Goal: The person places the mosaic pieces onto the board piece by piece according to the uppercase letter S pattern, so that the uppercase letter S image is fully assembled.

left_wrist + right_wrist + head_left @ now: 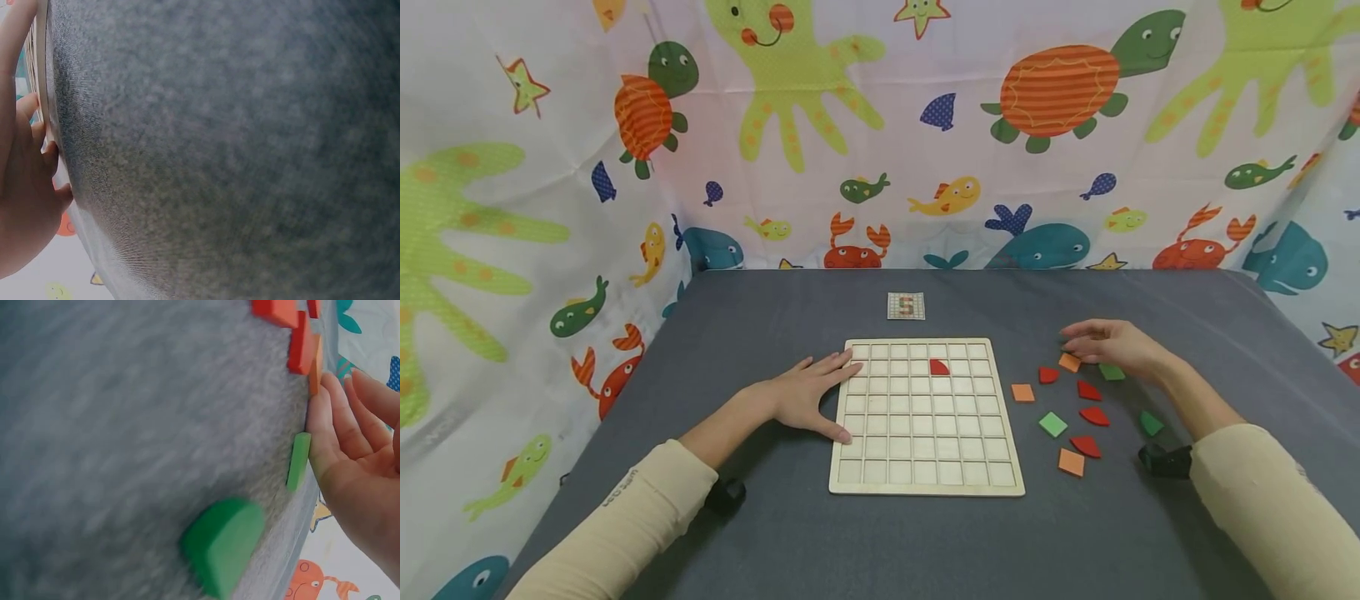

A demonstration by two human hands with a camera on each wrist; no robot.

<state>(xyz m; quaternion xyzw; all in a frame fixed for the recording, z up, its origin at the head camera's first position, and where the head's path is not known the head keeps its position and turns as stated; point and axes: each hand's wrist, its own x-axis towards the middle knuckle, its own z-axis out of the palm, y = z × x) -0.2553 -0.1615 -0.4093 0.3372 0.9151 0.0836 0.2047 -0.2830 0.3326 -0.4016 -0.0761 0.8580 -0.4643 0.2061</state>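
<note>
The white curtain printed with sea animals (pixel 895 117) closed off the far side and both flanks of the scene. The table covered in dark grey cloth (pixel 917 550) lay in front of it. Your cream sleeves (pixel 617 521) entered from the near left and near right.

The square, pale wooden grid board (pixel 901 452) lay flat near the middle of the table. Your left hand (pixel 808 393) rested on its left edge, fingers and thumb spread and relaxed, gripping nothing.

Your right hand (pixel 1120 346) was well to the right of the board, low over the table, fingers together and gently bent. I could not tell whether the fingertips held anything.

The small card with a printed grid pattern (pixel 906 306) lay just beyond the board's far edge.

Right of the board, three flat orange square tiles (pixel 1071 462) were counted: one near its right edge, one at the near end of the scatter, one just beside your right fingertips. One light-green square tile (pixel 1052 424) lay cornerwise among them; another light-green tile (pixel 1111 372) was partly covered by your right hand. Four red quarter-round pieces (pixel 1094 415) lay between, and one dark-green quarter-round piece (pixel 1151 423) lay near your right wrist. One red quarter-round piece on the board (pixel 938 367) occupied the second row from the far edge, slightly right of middle.
</note>
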